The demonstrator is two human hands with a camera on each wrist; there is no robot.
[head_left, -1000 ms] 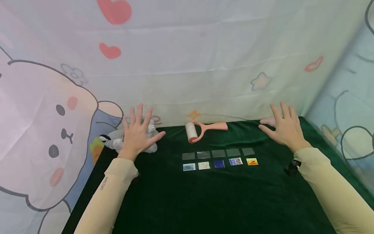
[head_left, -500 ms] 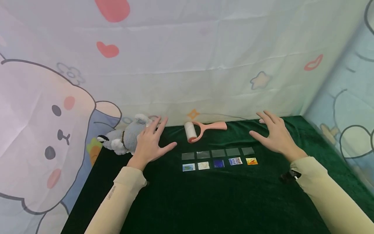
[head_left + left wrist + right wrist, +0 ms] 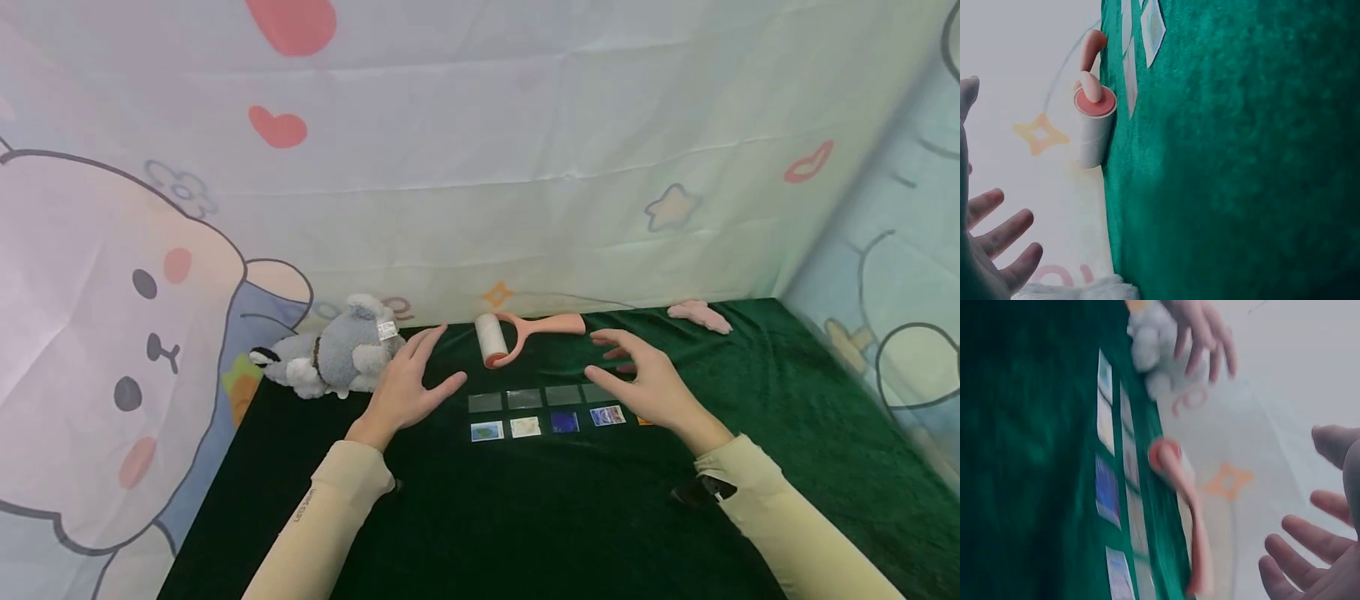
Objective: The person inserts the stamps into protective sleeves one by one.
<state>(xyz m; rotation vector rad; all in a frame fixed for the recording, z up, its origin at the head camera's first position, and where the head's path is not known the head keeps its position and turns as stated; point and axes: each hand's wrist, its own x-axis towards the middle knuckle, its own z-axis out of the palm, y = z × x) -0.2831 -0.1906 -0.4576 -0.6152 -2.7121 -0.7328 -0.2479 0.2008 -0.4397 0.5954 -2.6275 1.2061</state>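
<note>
In the head view my left hand [image 3: 405,385] hovers over the cloth, fingers loosely extended and holding nothing, just right of a grey plush toy [image 3: 347,346]. My right hand [image 3: 651,385] also holds nothing; its thumb and fingers are apart above the right end of the rows. Between the hands lies a row of several small stamp-like pictures, among them a blue one [image 3: 565,422] and an orange one [image 3: 643,421] mostly hidden by the right hand. Behind them runs a row of clear rectangular sleeves [image 3: 523,400]. A lint roller [image 3: 555,324] with a peach handle lies farther back.
Dark green cloth [image 3: 525,517] covers the table. At its back right lies a fuzzy pink item [image 3: 700,316]. A printed curtain [image 3: 465,167] hangs along the back edge, and another drape [image 3: 892,275] stands at the right.
Both hands have moved inward and toward the rows of small pictures, the right one farther leftward. The plush toy and pink item are now more fully uncovered; the laid-out things stay put.
</note>
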